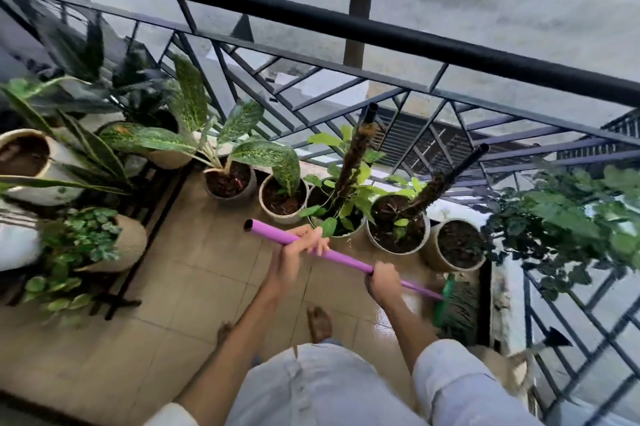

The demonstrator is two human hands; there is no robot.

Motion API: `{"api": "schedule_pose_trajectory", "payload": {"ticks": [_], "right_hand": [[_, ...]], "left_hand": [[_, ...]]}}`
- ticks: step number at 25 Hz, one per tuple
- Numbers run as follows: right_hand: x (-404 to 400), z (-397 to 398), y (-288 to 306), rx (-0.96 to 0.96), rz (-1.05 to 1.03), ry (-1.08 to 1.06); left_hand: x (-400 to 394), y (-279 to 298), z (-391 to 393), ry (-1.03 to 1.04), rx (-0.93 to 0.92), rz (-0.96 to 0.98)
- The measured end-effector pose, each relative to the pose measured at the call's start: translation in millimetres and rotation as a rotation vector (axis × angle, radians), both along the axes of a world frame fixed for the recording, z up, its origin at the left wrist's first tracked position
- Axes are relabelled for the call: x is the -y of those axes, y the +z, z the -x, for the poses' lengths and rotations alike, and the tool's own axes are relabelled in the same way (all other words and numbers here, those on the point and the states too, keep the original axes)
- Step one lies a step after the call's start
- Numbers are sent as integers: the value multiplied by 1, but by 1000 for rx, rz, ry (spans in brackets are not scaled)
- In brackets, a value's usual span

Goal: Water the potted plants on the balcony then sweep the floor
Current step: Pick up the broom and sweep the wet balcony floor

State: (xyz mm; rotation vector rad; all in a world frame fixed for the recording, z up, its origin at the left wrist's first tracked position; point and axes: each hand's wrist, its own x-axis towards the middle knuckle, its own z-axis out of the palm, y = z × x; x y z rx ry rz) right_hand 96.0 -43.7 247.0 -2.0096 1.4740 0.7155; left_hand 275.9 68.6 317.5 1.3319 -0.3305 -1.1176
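Broom [346, 261] in play at centre frame: a smooth purple tube of a handle, hollow at its open top end, slanting down from centre-left to the lower right. There it meets a green head [445, 301] with a dense bank of dark bristles [462, 311], pressed to the floor at the right edge of the tiles, beside a pale, stained curb.

Left hand [298, 252] is wrapped around the handle high up, fingers curled over it. Right hand [382, 282] is clenched around the handle lower down, nearer the head. Both arms are bare, with pale sleeves at the bottom of the frame, and a bare foot [319, 323] shows between them.

The floor [194, 287] is square beige tile, glossy and wet-looking near the broom head.

Just above the hands, a row of round pale pots [396, 228] full of dark soil runs along the railing. Two carry rough, fibrous climbing poles tipped with black tube. Speckled, broad green leaves [242, 120] spread over the pots further left.

At the left of the frame, a ribbed, woven-looking pot [130, 242] with small variegated leaves sits on a black metal rack, and a smooth white pot [33, 166] sits above it.

Behind it all, a black metal railing [346, 23] with a round top rail and angled bars crosses the upper frame.
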Motion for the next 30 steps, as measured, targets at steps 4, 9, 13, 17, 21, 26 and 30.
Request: {"api": "schedule_pose_trajectory", "payload": {"ticks": [4,9,13,17,21,26,30], "right_hand": [[-41,-67,1,146,-59,47],[-106,-185,22,297,-78,115],[-173,-296,47,415,-117,197],[-238,-395,68,522,-165,270],[-277,-473,88,658,-216,313],[-281,-498,89,740,-210,337],[-262,-472,73,700,-197,343]], "left_hand": [[-29,34,-35,230,-61,142],[-94,99,-114,290,75,265],[-159,150,-182,355,223,295],[-216,182,-236,437,388,298],[-252,203,-284,455,532,298],[-258,199,-301,399,758,245],[-240,182,-291,424,680,216]]}}
